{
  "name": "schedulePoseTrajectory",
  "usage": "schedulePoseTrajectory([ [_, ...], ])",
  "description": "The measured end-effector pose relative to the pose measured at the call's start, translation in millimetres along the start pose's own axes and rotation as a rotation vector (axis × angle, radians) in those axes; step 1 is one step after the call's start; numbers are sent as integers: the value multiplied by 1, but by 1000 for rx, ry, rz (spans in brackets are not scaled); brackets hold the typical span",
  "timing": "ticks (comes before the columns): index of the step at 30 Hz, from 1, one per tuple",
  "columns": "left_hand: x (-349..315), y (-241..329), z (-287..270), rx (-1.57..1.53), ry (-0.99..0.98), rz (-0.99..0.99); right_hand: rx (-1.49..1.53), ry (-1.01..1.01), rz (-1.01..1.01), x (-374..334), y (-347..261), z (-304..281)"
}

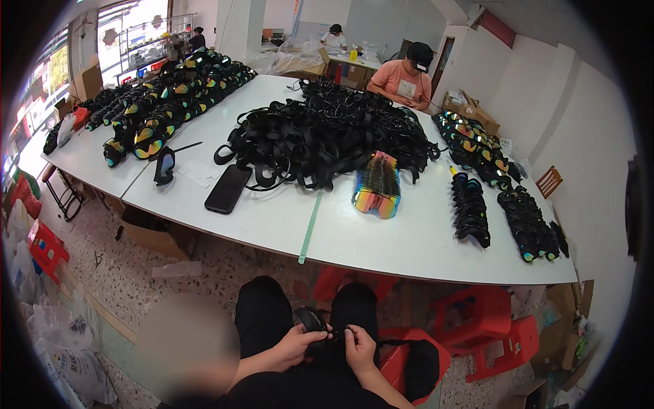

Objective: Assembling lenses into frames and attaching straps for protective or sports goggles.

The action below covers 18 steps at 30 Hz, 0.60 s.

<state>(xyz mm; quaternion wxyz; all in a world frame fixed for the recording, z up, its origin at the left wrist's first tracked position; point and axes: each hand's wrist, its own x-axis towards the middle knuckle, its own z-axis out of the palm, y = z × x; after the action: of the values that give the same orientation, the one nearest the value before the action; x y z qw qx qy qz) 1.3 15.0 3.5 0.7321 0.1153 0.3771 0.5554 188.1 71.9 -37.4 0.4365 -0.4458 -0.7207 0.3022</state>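
Note:
Above my lap, my left hand [298, 343] is closed, thumb over fingers, on a black curved goggle part [310, 318]. Whether this part is a strap or a frame cannot be told against my dark trousers. Close by on the right, my right hand [360, 346] makes a pinch near the same part. Something small and dark is at its fingertips, too small to name. A narrow gap separates the two hands.
On the white table [272, 225] lie a heap of black straps [306, 136], a stack of mirrored lenses [378, 187], a phone [228, 189], stacked black frames [470, 211] and rows of goggles [153, 133]. Red stools [477, 317] stand below. A co-worker [402, 82] sits across.

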Motion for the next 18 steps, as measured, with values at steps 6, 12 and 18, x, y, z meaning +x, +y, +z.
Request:
schedulePoseTrajectory([
  [6,-4,-1,0,39,-26,38,-11,-15,41,2,-12,1],
  [12,0,-6,-6,80,-83,48,6,37,68,0,-2,7],
  [18,-7,-7,-11,47,-49,22,-39,-32,17,2,-15,7],
])
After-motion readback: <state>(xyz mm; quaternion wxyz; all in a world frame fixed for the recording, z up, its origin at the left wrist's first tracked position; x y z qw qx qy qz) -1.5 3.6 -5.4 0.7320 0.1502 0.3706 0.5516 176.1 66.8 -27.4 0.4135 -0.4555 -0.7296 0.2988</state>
